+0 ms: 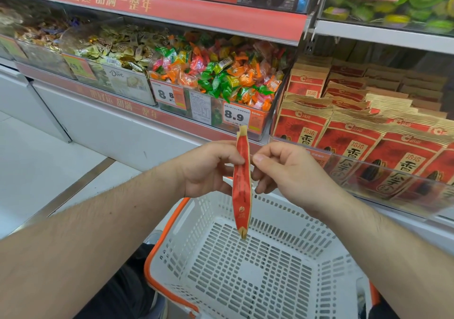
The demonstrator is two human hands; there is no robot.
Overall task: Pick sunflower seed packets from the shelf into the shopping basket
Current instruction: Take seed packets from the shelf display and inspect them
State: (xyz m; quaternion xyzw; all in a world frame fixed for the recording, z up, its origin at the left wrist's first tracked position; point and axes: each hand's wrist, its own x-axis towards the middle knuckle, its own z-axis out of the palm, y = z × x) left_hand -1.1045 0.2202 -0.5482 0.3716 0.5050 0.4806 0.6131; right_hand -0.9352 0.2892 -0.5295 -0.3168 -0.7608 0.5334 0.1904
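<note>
Behind, shelf [383, 132] packets blur rightward; your left hand [208, 169] and right hand [287, 169] pinch an edge-on seed packet [242, 186] over the basket [270, 264]

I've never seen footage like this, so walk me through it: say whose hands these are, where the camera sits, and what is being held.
No machine here: a person wears one camera on the head, looking down at bare arms. The left hand and right hand together pinch one red sunflower seed packet, seen edge-on, above a white shopping basket with orange trim, which looks empty. More packets of the same kind stand on the shelf at right. Bins of wrapped candies fill the shelf behind.
</note>
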